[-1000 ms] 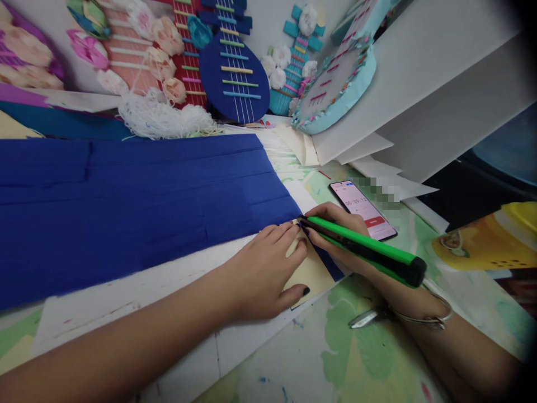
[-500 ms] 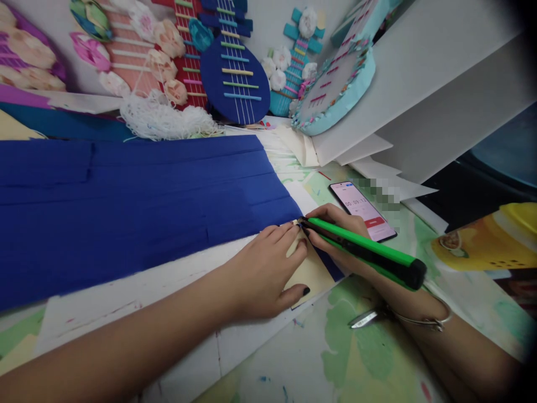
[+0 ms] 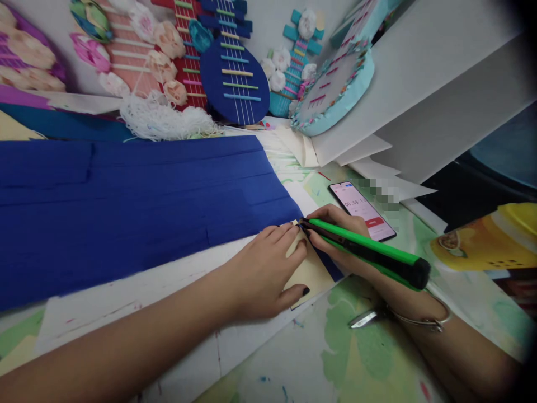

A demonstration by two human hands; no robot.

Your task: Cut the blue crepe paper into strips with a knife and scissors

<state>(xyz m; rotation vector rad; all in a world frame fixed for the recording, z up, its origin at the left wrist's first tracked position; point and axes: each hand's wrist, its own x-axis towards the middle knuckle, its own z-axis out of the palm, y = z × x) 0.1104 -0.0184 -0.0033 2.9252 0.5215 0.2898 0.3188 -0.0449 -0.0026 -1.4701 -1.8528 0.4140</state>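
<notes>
so, the one green tool [image 3: 369,248] lies aslant, its long axis running from its narrow tip at upper left, by the near right corner of the blue sheet [image 3: 146,207], down to its thick black end at lower right. the right hand [image 3: 352,223] holds it in a narrow pinch near the tip. the left hand [image 3: 262,274] grasps nothing; it rests palm down, thumb spread, its fingers on the cream card [image 3: 312,274] and close against the tool's tip.

one phone [image 3: 361,208] lies just beyond the right hand, which covers part of it. one metal blade [image 3: 364,319] pokes out near the right wrist, which wears one bracelet [image 3: 423,323]. behind the sheet are one heap of white string [image 3: 163,117] and six instrument-shaped crafts [image 3: 235,78]. one yellow package [image 3: 482,240] is at far right.
</notes>
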